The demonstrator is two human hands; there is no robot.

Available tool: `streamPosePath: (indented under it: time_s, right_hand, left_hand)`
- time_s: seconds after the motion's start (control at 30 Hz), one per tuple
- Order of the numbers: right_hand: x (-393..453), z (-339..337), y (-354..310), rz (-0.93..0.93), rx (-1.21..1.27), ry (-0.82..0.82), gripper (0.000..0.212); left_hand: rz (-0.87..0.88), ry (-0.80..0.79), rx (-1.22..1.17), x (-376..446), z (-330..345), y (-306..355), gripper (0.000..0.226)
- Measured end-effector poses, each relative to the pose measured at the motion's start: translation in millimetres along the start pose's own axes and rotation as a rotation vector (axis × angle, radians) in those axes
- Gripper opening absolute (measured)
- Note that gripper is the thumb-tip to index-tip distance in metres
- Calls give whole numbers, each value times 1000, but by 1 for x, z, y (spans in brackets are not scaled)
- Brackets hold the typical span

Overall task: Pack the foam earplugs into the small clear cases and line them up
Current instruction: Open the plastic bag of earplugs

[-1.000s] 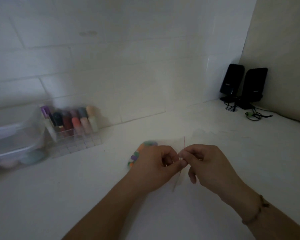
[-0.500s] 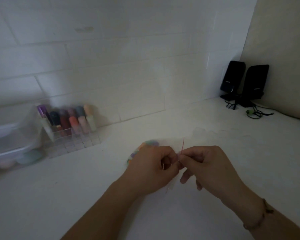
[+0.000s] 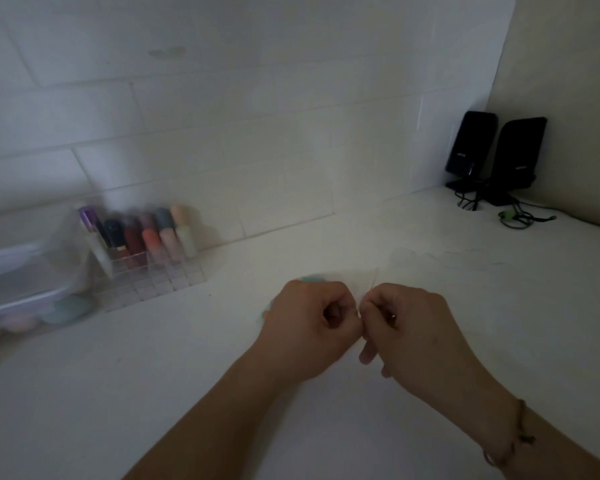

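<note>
My left hand (image 3: 312, 323) and my right hand (image 3: 406, 327) meet knuckle to knuckle over the white counter (image 3: 153, 393). Both pinch the top edge of a thin clear plastic bag (image 3: 364, 282), whose pinkish strip sticks up between them. Colourful foam earplugs (image 3: 309, 278) show as a blurred patch of green and orange behind my left hand; most of them are hidden by it. Faint clear shapes (image 3: 409, 258), possibly the small cases, lie on the counter just beyond my right hand; they are too faint to tell.
A clear grid organiser (image 3: 153, 271) with several coloured bottles stands at the back left by the tiled wall. A clear plastic box (image 3: 18, 282) sits left of it. Two black speakers (image 3: 496, 157) with cables fill the back right corner.
Both hands stay pinched together on the bag's edge. My left hand now covers more of the earplugs, and less of the pink strip shows above the fingers.
</note>
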State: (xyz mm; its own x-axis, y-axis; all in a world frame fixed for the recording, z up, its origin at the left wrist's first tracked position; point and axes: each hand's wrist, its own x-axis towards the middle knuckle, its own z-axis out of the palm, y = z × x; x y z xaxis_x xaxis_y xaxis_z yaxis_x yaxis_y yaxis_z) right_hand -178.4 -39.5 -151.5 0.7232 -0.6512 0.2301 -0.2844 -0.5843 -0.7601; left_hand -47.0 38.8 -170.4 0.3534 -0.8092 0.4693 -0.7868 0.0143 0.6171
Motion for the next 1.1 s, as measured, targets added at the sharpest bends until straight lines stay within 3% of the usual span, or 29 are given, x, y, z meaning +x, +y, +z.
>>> streamPosePath:
  time_s: [0.2,0.3,0.37,0.47,0.57,0.73,0.87,0.97,1.03,1.1]
  right_hand:
    - [3,-10,4,40,-114,-18,26]
    - [3,-8,3,27,-127,85,20]
    - [2,-5,-3,65,-96,109,28]
    - [3,-5,-7,125,-111,21,42]
    - [2,-10,-5,170,-77,-27,31]
    - [3,-23,-4,134,-206,67,28]
    - [6,-29,1,133,-207,156,11]
    - [0,-21,1,-70,-125,277,23]
    - [-7,-15,-6,-300,-206,332,16]
    - [-12,-9,-8,-394,-350,303,30]
  left_hand:
    - [-83,164,-112,5,-13,-4,23]
    - [-82,183,-173,5,-14,-2,23]
    - [-61,168,-152,3,-10,1,18]
    - [-49,168,-160,3,-9,1,18]
    - [-46,196,-146,4,-15,1,23]
    - [-122,315,-145,8,-34,-8,19]
    - [-114,256,-201,8,-40,-8,21]
    - [-113,216,-243,6,-32,-1,35]
    - [-107,212,-245,6,-26,0,37]
    - [-95,227,-252,6,-25,1,31]
